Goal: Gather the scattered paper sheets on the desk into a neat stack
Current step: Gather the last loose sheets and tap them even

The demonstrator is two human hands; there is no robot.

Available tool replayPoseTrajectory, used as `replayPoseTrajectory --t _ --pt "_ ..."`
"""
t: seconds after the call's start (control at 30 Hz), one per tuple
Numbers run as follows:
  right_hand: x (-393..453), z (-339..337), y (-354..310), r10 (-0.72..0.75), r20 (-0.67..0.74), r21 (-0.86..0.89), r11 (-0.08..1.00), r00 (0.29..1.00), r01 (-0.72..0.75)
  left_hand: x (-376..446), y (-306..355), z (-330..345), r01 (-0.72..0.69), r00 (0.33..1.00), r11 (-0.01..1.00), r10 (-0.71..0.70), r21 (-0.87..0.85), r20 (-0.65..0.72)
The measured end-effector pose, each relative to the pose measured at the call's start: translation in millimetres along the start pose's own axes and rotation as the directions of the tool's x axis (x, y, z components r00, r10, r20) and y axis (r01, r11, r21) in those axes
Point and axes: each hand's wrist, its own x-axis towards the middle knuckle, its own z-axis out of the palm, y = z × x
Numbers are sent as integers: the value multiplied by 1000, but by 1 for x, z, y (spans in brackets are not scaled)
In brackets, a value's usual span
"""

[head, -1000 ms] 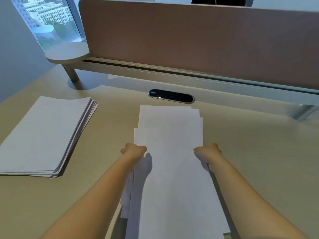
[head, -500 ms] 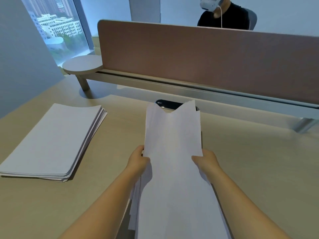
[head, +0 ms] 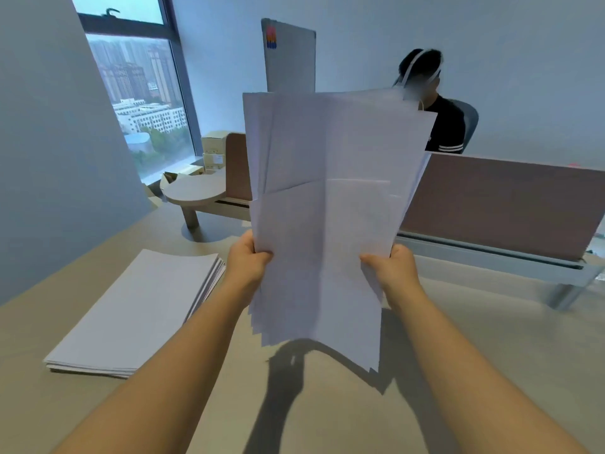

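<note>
Left hand [head: 248,262] & right hand [head: 391,268] pinch sheets [head: 327,208] at side edges, upright: light, floppy, slippery; grip mid-edges.

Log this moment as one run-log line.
phase: squaring sheets | left hand: grips bundle's left edge | right hand: grips right edge | loose sheets: upright above desk, edges uneven | finished stack: flat, left
</note>
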Motion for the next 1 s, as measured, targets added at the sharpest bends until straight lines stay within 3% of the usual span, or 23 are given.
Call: replayPoseTrajectory --t 0.17,0.5,0.73,0.87,1.0 --pt "-2 -3 -2 6 35 41 999 999 -7 0 0 -7 12 1000 998 -12 -69 13" --pt "4 -17 41 65 115 92 993 991 -76 1 -47 0 210 968 975 -196 -73 157" --pt "11 -14 41 70 72 107 991 995 -77 9 -50 6 170 977 974 -146 -152 153" --pt "14 -18 54 127 75 76 988 989 -133 10 -69 5 221 958 965 -188 -141 217" --pt "15 -12 58 109 48 134 984 993 -115 12 -75 16 233 966 950 -201 -208 165"
